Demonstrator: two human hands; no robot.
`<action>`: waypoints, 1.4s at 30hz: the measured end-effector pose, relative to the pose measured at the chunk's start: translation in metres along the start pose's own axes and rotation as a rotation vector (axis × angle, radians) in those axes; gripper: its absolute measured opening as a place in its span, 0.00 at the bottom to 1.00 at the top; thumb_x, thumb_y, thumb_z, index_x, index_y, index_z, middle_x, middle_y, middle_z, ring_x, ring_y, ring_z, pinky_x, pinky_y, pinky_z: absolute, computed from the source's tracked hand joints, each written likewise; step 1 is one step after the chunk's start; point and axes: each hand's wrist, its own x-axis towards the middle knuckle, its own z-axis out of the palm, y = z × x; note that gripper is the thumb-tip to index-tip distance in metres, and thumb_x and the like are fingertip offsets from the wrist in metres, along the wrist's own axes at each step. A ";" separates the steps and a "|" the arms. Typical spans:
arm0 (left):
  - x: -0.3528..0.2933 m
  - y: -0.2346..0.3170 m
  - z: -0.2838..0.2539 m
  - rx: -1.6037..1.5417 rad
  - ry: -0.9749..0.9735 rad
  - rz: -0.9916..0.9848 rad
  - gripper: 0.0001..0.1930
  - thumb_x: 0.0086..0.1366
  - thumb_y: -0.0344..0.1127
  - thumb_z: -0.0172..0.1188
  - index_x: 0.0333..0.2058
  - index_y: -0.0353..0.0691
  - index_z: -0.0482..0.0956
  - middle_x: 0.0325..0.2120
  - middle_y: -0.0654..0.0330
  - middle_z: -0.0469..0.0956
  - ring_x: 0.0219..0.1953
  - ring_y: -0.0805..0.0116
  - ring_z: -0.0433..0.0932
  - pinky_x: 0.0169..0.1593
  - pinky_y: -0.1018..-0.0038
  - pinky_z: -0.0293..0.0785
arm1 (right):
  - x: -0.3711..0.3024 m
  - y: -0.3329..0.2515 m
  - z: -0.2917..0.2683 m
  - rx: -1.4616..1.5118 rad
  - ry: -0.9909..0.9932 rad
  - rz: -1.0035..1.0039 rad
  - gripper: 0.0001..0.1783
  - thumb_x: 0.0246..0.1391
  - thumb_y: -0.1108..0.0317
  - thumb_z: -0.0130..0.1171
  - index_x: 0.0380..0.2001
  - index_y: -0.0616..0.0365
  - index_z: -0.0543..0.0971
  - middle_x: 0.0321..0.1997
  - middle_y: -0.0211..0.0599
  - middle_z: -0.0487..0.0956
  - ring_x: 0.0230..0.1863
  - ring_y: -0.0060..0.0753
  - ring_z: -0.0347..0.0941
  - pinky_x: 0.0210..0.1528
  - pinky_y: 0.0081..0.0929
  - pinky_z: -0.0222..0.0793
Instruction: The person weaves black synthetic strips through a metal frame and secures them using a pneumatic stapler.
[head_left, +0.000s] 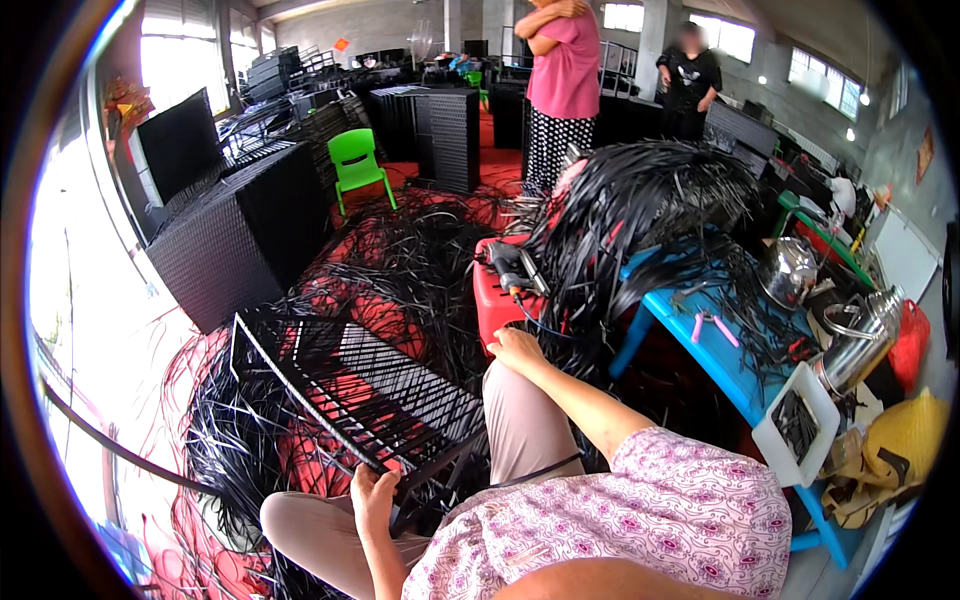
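A black frame (330, 425) partly woven with flat black strips lies tilted across my lap and reaches away to the left. My left hand (374, 497) pinches its near edge between thumb and fingers. On my right knee, beside the red stool (492, 305), rests my right hand (517, 348), its fingers loosely bent with nothing visible in them. A black power tool (510, 268) with a cord lies on top of that stool. One dark strip (535, 472) crosses my right thigh.
Loose black strips (420, 260) cover the red floor. A blue table (690, 310) at right carries a strip bundle (650, 190), pink-handled pliers (715, 328) and a metal kettle (787, 270). Black woven boxes (215, 240) and a green chair (355, 160) stand left. Two people stand beyond.
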 end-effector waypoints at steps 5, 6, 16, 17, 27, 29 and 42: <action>0.002 0.006 0.002 0.061 -0.010 -0.001 0.12 0.53 0.33 0.65 0.33 0.33 0.77 0.20 0.63 0.76 0.21 0.73 0.72 0.27 0.73 0.70 | 0.000 0.000 0.005 -0.004 0.057 -0.010 0.22 0.56 0.57 0.59 0.46 0.62 0.82 0.48 0.53 0.83 0.52 0.49 0.80 0.57 0.43 0.73; 0.002 0.007 0.002 0.081 -0.005 0.001 0.11 0.53 0.34 0.65 0.33 0.33 0.76 0.20 0.63 0.75 0.21 0.73 0.72 0.27 0.73 0.69 | 0.003 0.001 0.006 0.012 0.100 -0.039 0.20 0.55 0.57 0.59 0.42 0.63 0.82 0.45 0.54 0.83 0.50 0.52 0.80 0.55 0.46 0.74; 0.006 -0.013 0.002 0.154 0.019 0.018 0.14 0.52 0.35 0.67 0.29 0.34 0.71 0.18 0.62 0.72 0.21 0.70 0.69 0.28 0.68 0.67 | -0.002 0.003 0.003 0.002 0.078 0.014 0.22 0.55 0.53 0.61 0.46 0.59 0.83 0.49 0.48 0.84 0.52 0.49 0.80 0.56 0.42 0.74; 0.007 -0.014 0.002 0.148 0.033 0.054 0.13 0.53 0.35 0.67 0.29 0.35 0.72 0.17 0.64 0.72 0.20 0.72 0.69 0.26 0.69 0.66 | -0.002 0.002 0.003 0.008 0.086 0.007 0.22 0.55 0.54 0.61 0.46 0.59 0.83 0.49 0.48 0.84 0.52 0.49 0.80 0.56 0.42 0.74; 0.003 -0.006 0.002 0.108 0.023 -0.012 0.13 0.53 0.35 0.67 0.33 0.36 0.74 0.19 0.67 0.69 0.21 0.75 0.67 0.27 0.73 0.64 | 0.000 0.002 0.002 0.012 0.092 -0.020 0.21 0.55 0.56 0.61 0.46 0.61 0.82 0.47 0.51 0.84 0.50 0.51 0.81 0.55 0.44 0.75; 0.006 -0.012 0.001 0.076 0.014 -0.011 0.13 0.53 0.35 0.67 0.33 0.35 0.74 0.19 0.67 0.70 0.21 0.74 0.67 0.27 0.73 0.64 | -0.002 0.002 0.003 0.005 0.110 -0.043 0.21 0.56 0.58 0.62 0.45 0.62 0.82 0.46 0.52 0.84 0.49 0.52 0.81 0.55 0.45 0.75; 0.004 -0.010 0.002 0.120 0.018 0.028 0.10 0.55 0.30 0.64 0.35 0.35 0.75 0.22 0.67 0.74 0.21 0.78 0.70 0.26 0.77 0.67 | -0.002 0.005 0.006 -0.001 0.108 -0.017 0.21 0.56 0.55 0.62 0.46 0.58 0.83 0.48 0.48 0.84 0.50 0.48 0.81 0.54 0.42 0.75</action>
